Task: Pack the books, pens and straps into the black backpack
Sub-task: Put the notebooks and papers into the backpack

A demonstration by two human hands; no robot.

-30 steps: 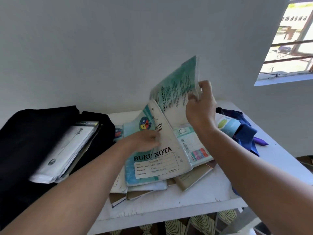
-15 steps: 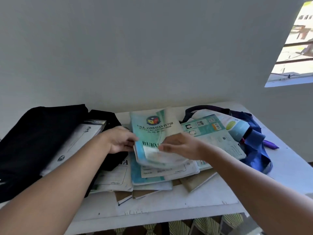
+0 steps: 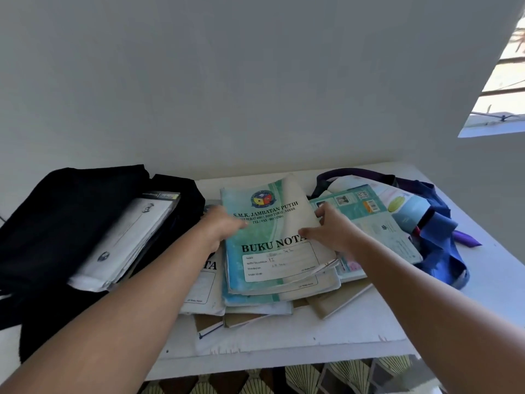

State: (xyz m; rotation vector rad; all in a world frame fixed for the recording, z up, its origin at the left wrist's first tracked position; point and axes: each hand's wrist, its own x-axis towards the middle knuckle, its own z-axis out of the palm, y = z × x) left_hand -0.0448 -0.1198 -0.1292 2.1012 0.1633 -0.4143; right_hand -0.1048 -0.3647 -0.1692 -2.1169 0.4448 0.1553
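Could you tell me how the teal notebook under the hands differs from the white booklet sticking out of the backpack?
The teal notebook lies on the book pile on the table; the white booklet sits in the black backpack. The left hand and right hand grip the notebook's sides; neither touches the booklet. The notebook reads BUKU NOTA; the booklet's print is unreadable. Both are thin softcovers.

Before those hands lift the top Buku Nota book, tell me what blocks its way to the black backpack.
Nothing visible blocks it. Both hands, left and right, already hold the Buku Nota book at its side edges. The black backpack lies directly left, its mouth partly filled by a white book sticking out.
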